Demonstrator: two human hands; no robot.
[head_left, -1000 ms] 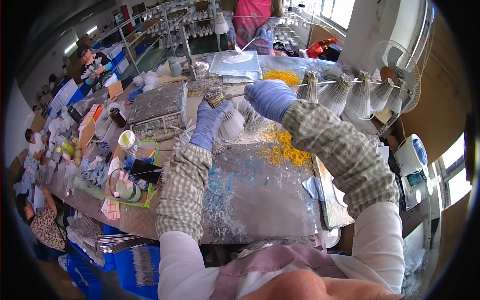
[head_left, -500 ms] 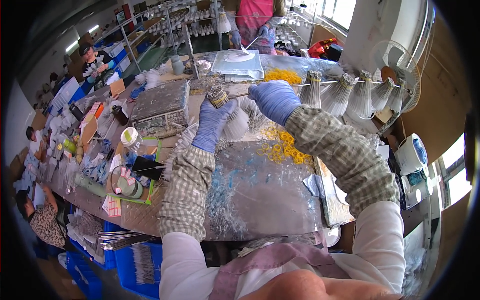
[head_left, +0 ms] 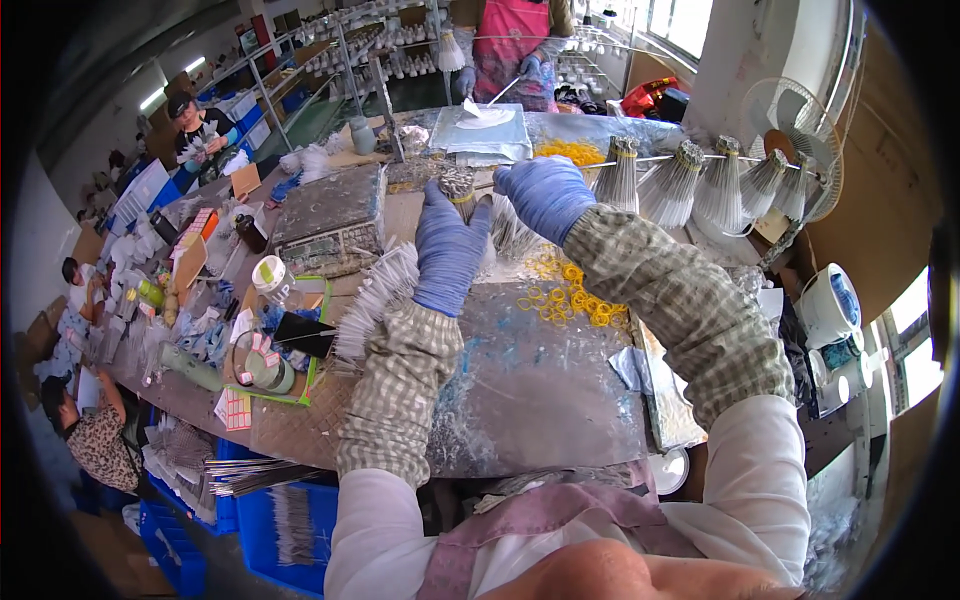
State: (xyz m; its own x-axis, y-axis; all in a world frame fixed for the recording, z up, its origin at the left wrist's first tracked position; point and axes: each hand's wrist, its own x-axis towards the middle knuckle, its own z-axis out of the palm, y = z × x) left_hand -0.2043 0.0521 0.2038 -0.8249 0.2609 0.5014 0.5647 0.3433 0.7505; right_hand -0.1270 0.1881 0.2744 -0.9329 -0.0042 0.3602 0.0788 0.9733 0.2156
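Note:
My left hand (head_left: 449,250), in a blue-purple glove, is closed around a bundle (head_left: 457,184) of thin pale stems, its grey tips pointing up and away from me. The palm and fingers hide its lower part. To its right, my gloved right hand (head_left: 547,198) is closed around a thin metal rod (head_left: 653,160), whose short end shows towards the left hand's bundle. Several similar pale bundles (head_left: 672,188), some with yellow bands, hang along the rod to the right. Loose yellow rubber bands (head_left: 578,303) lie on the worktop below the right hand.
A row of loose white stems (head_left: 372,305) lies beside my left forearm. A grey board (head_left: 540,390) covers the near worktop. Clutter with a jar (head_left: 272,277) stands left, a fan (head_left: 790,140) right. Across the table, a person in a red apron (head_left: 508,50) holds a stick.
My left hand has moved slightly right with its bundle, closer to the right hand. The right hand stays nearly in place on the rod.

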